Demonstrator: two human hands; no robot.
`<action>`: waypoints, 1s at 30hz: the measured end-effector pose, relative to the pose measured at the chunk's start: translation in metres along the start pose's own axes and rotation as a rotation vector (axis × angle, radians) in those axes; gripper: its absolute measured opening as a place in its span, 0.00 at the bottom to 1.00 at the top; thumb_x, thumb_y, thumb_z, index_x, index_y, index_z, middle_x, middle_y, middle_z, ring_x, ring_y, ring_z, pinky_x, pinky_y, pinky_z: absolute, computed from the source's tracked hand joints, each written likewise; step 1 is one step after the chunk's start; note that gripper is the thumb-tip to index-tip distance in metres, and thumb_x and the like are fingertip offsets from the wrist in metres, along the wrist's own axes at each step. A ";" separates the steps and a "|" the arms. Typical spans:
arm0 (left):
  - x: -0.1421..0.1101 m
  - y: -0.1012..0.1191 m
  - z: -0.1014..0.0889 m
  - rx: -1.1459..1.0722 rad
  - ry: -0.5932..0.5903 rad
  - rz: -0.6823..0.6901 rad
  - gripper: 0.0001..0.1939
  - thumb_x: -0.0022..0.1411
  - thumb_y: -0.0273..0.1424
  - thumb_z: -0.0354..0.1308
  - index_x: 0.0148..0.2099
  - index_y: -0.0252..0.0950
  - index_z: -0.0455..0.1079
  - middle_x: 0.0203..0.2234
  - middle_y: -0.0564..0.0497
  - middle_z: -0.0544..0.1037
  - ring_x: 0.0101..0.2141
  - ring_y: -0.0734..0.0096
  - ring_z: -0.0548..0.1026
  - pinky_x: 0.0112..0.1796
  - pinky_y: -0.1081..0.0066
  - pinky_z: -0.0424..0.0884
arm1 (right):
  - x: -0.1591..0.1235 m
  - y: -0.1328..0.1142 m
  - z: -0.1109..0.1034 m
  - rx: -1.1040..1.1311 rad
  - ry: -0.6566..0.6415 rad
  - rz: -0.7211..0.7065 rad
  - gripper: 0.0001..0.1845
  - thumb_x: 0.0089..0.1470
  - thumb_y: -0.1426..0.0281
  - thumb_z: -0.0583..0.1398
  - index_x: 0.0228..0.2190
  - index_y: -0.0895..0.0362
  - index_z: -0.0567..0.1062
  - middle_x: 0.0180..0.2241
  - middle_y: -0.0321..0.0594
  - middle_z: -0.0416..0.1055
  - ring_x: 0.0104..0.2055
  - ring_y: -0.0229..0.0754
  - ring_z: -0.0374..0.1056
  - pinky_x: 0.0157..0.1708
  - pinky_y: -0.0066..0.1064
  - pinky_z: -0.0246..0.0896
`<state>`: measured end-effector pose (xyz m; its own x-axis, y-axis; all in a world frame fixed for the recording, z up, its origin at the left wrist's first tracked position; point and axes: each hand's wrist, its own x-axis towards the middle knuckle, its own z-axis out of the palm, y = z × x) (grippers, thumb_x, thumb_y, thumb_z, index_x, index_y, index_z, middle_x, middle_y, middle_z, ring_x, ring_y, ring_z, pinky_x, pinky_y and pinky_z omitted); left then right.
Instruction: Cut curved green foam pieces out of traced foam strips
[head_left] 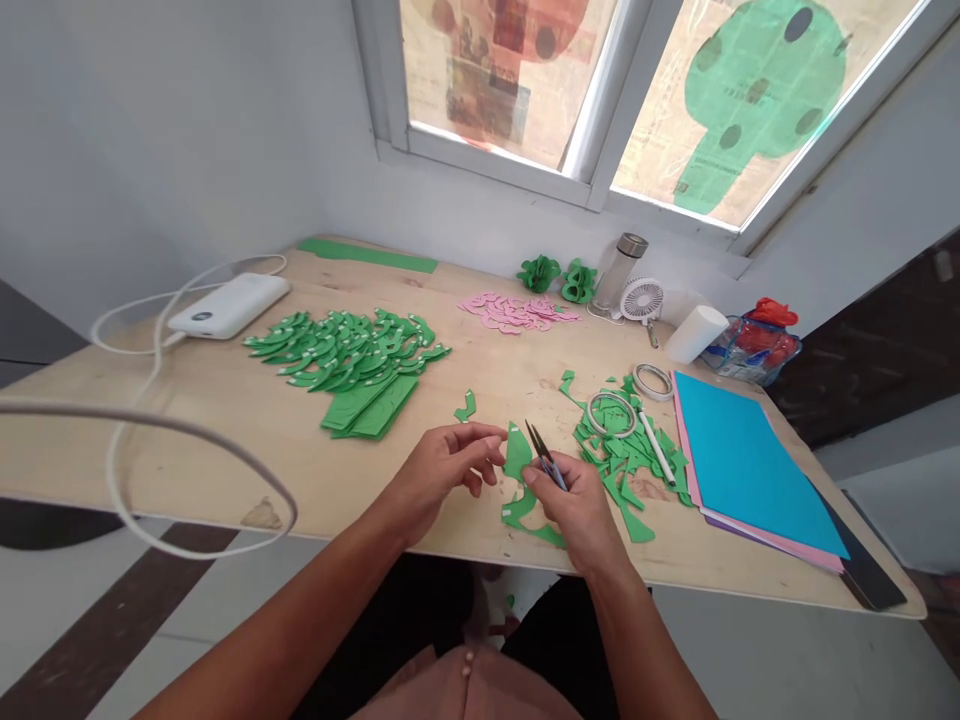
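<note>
My right hand (pixel 581 505) is closed on a pair of small scissors (pixel 546 460), blades pointing up and away from me. A green paper piece (pixel 516 452) with a small white tab stands at my right thumb and fingertips, apparently pinched there too. My left hand (pixel 450 465) is just left of it, fingers loosely curved and apart, with the fingertips close to the paper's edge; whether they touch it is unclear. Below, on the table edge, lie a curved green cutout (pixel 517 508) with a white tab and another green strip. A small green scrap (pixel 466 407) rests beyond my left hand.
Left on the table (pixel 225 420) are a heap of green cutouts (pixel 345 345), stacked green sheets (pixel 369 408) and a power bank (pixel 229 305) with a looping cable. Right are green scraps (pixel 630 455), tape rolls (pixel 652 382) and blue paper (pixel 750 460). Pink cutouts (pixel 514 312) lie behind.
</note>
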<state>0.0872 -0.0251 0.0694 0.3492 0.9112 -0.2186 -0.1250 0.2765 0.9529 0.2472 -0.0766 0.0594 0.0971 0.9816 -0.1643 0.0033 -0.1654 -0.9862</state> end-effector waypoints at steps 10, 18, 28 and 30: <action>-0.003 0.011 -0.004 -0.060 -0.060 -0.034 0.13 0.47 0.36 0.67 0.24 0.35 0.67 0.16 0.55 0.72 0.20 0.76 0.68 0.22 0.76 0.62 | 0.013 -0.016 -0.009 -0.269 -0.210 -0.093 0.13 0.50 0.64 0.61 0.20 0.57 0.68 0.18 0.30 0.53 0.22 0.33 0.48 0.21 0.27 0.42; -0.008 0.010 -0.003 -0.060 -0.064 -0.016 0.12 0.46 0.36 0.68 0.26 0.35 0.69 0.18 0.54 0.74 0.21 0.74 0.71 0.23 0.74 0.65 | 0.012 -0.023 -0.015 -0.378 -0.206 -0.091 0.09 0.49 0.67 0.60 0.21 0.58 0.71 0.17 0.29 0.55 0.20 0.33 0.48 0.21 0.26 0.42; -0.004 0.007 -0.005 -0.036 0.021 0.071 0.11 0.48 0.37 0.65 0.23 0.35 0.72 0.14 0.52 0.73 0.18 0.74 0.68 0.22 0.74 0.64 | 0.017 -0.026 -0.012 -0.365 -0.226 -0.103 0.11 0.47 0.66 0.62 0.18 0.58 0.72 0.15 0.28 0.54 0.20 0.32 0.46 0.20 0.26 0.39; -0.004 0.004 -0.007 -0.057 0.022 0.061 0.11 0.48 0.37 0.66 0.23 0.35 0.73 0.15 0.51 0.74 0.18 0.75 0.68 0.22 0.75 0.64 | 0.019 -0.027 -0.012 -0.375 -0.227 -0.097 0.11 0.47 0.67 0.62 0.18 0.58 0.72 0.15 0.28 0.54 0.20 0.32 0.46 0.21 0.26 0.40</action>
<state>0.0786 -0.0259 0.0729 0.3190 0.9332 -0.1655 -0.1984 0.2364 0.9512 0.2611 -0.0552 0.0828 -0.1421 0.9834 -0.1125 0.3663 -0.0533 -0.9290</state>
